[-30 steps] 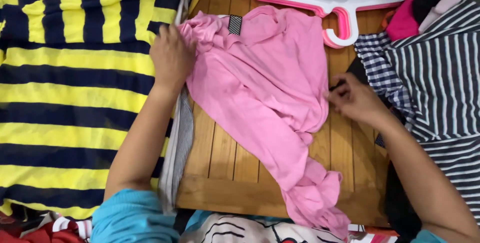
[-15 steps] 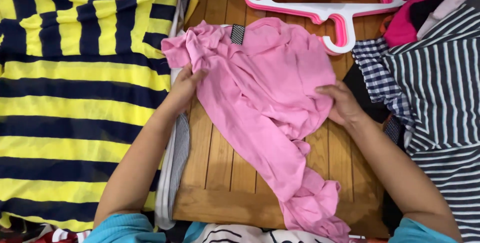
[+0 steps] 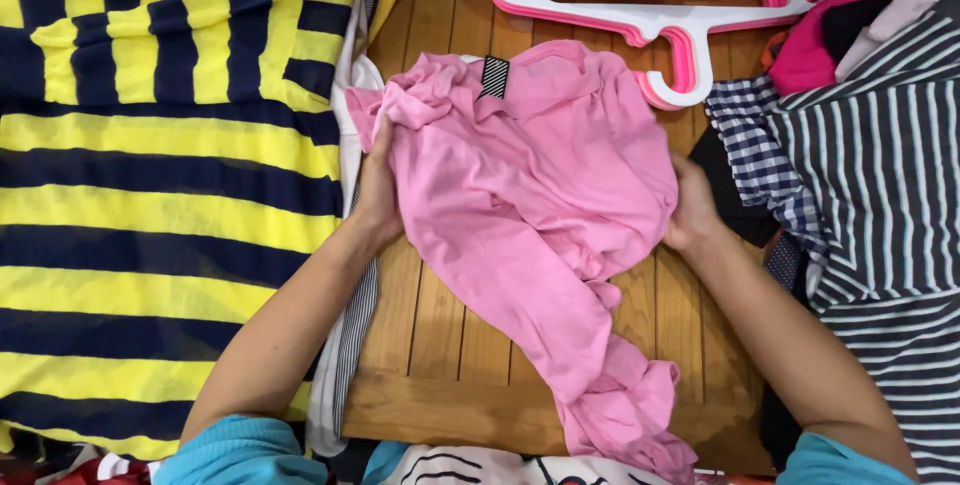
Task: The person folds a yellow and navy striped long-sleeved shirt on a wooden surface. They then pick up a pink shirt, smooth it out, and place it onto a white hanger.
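Lying on the far left is a big yellow and dark blue striped garment (image 3: 150, 195), spread flat, with a thin grey striped cloth (image 3: 350, 335) peeking out along its right edge. Next comes the left hand (image 3: 378, 190), its fingers closed on the left edge of the pink garment (image 3: 540, 205). That pink cloth sits in the middle, on the wooden slat table (image 3: 440, 345), and it lies right between the two hands, so both are just as near to it. It is soft and thin, all crumpled, with a lumpy bunch at the top left and a small black and white striped tag (image 3: 495, 76) near its top edge. Its long way runs slanted, from the bunch at the top left down to a twisted tail at the bottom right, close to the person's body. The right hand (image 3: 690, 210) is closed on the right edge of the pink cloth, so the cloth is held from both sides. Above it, near the top, lies a pink and white hanger (image 3: 660, 15), not touching the pink cloth. On the far right sits a pile of clothes: a blue checked cloth (image 3: 760, 155) and a white and dark striped garment (image 3: 880, 175).
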